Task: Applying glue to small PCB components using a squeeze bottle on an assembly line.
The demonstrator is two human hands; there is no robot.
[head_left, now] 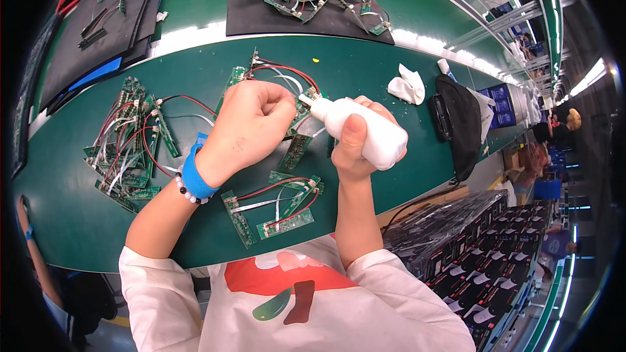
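My right hand (355,140) is wrapped round a white squeeze bottle (368,129). The bottle lies tilted, its narrow nozzle pointing left, close to the end of a green circuit board. My left hand (257,117) is closed beside the nozzle, and whatever its fingertips pinch is hidden behind the knuckles. Around and behind that hand show circuit boards (297,151) joined by red and white wires (293,73). Nearer to me lies another set of wired boards (287,221). A heap of similar boards (130,146) is at the left. A blue wrist strap (197,173) circles my left wrist.
The green table (398,189) carries a crumpled white tissue (407,85) and a black bag (456,120) at the right. Beyond, a black mat (306,29) holds a pile of wired boards. Dark sheets (124,13) lie far left. Another person's arm (39,261) shows at the left edge.
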